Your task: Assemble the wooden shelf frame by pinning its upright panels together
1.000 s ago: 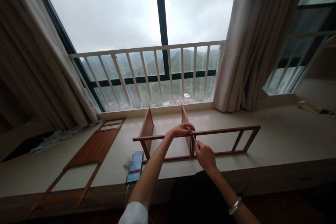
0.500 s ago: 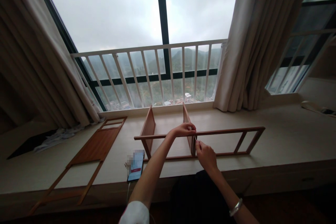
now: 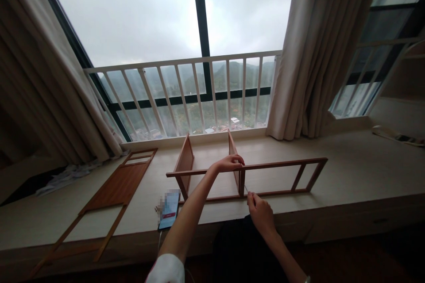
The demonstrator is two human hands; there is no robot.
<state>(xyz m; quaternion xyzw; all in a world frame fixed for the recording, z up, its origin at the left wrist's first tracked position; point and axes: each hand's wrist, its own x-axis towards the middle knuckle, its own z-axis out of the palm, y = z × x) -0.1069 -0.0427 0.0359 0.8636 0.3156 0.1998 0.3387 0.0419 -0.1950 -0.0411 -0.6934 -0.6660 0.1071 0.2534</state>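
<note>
A brown wooden frame [image 3: 279,164] stands on its long edge on the pale ledge, with two upright panels joined on its far side. My left hand [image 3: 229,163] is closed over its upper rail, at the top of the middle panel [image 3: 233,154]. Lower and to the right, my right hand [image 3: 261,213] pinches a thin metal rod-like tool [image 3: 246,189]; the part inside the fist is hidden. That tool points up toward the middle crosspiece [image 3: 242,182]. The other panel [image 3: 186,159] rises at the frame's left end.
A second wooden frame [image 3: 116,182] lies flat at the left, overhanging the ledge [image 3: 358,172]. By my left forearm is a phone [image 3: 169,210] with a cable, partly blurred out. White railing [image 3: 179,59] and curtains [image 3: 292,75] border the window behind.
My right hand has moved down with the thin tool, away from the upper rail toward the lower one. My left hand keeps its place on the frame. The whole view has shifted slightly.
</note>
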